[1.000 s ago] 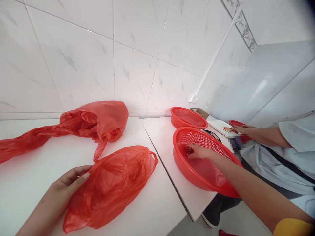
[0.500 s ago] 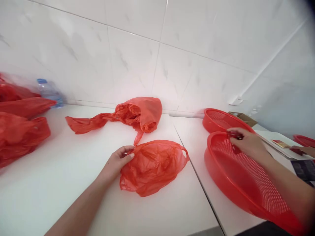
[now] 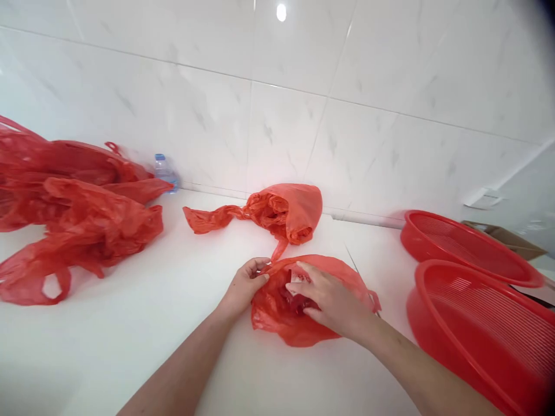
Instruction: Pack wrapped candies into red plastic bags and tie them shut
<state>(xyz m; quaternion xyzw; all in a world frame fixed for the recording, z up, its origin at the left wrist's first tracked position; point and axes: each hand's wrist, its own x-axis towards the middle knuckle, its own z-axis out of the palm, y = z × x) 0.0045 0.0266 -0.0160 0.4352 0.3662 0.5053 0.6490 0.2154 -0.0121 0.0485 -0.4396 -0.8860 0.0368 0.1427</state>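
A red plastic bag (image 3: 277,323) lies open-mouthed on the white tabletop. My left hand (image 3: 247,286) pinches its left rim between thumb and fingers. Over the bag's mouth is my right hand (image 3: 329,297), its fingers spread apart. Just under those fingertips, inside the bag, sits a small dark red packet (image 3: 299,303) with a whitish printed part; my fingers partly cover it. Behind the bag rests a bundled roll of red plastic bags (image 3: 299,211), with one strip trailing left and another hanging toward the opened bag.
A heap of crumpled red bags (image 3: 95,202) fills the left side. Against the tiled wall stands a water bottle (image 3: 165,173). Two red mesh baskets (image 3: 422,335) are at the right, with a cardboard box (image 3: 507,240) behind them. A seam crosses the table.
My right hand has come left from above the near basket to the bag's mouth, and the dark red packet is now inside the bag. The view has swung left. My left hand keeps the rim.
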